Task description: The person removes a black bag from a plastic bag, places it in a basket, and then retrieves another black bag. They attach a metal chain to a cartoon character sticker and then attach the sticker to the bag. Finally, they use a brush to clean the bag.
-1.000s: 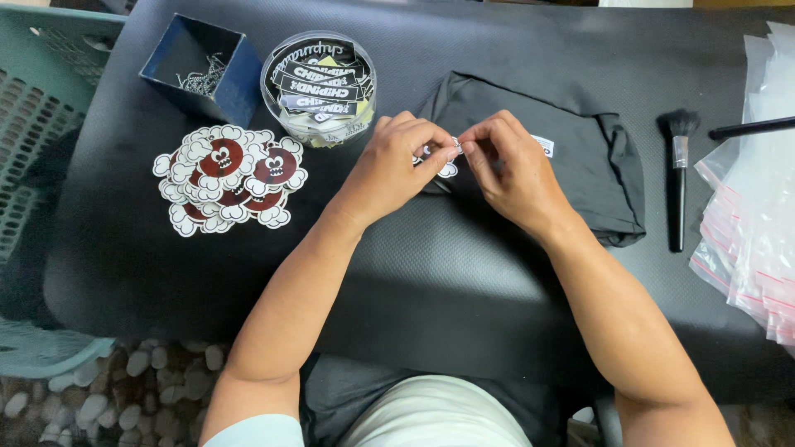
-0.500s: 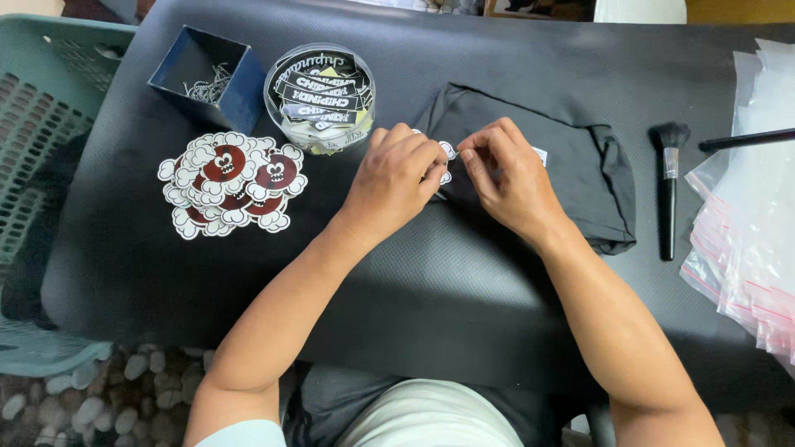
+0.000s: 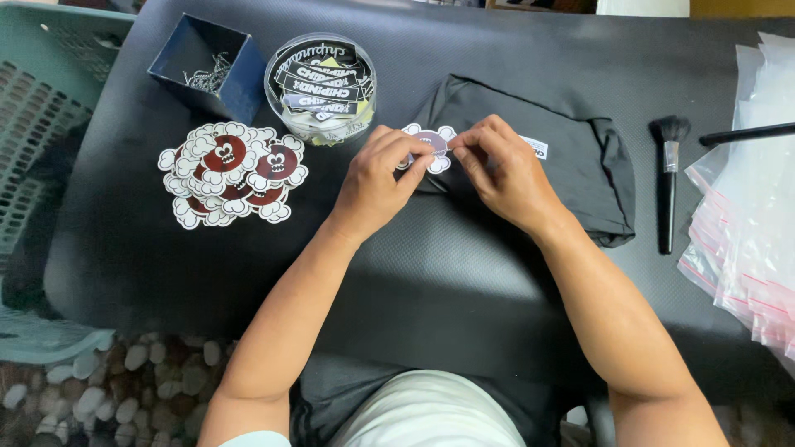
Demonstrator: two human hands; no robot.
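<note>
Black padded table [image 3: 464, 273], seen from above; its near edge runs just ahead of the person's lap, and the widest bare stretch lies between the forearms and that edge. Left side crowded: a teal plastic basket [image 3: 50, 124] stands off the table's left edge, a small dark-blue square box of metal pins [image 3: 207, 70] sits at the far left corner, and a clear round tub of printed black-and-white labels [image 3: 321, 87] stands just beside it. A heap of white-edged, flower-shaped red-and-brown card tags [image 3: 232, 174] lies in front of the box, apart from the hands. Right side: a black-handled soft brush [image 3: 667, 182] lies with its long axis running away from the person, bristles at the far end; past it a stack of clear zip bags with red seal lines [image 3: 745, 232] overhangs the right edge. In the middle, a folded black cloth garment [image 3: 563, 165] lies with its long axis roughly left to right, a small white label at its upper middle. Left hand [image 3: 377, 182] and right hand [image 3: 505, 170] meet at the garment's left end; the fingertips of both are pinched on one flower-shaped tag with a brown centre [image 3: 429, 145], which is held flat, face up, over the garment's left edge. The tag is roundish with no clear long axis; whether it touches the cloth cannot be told.
</note>
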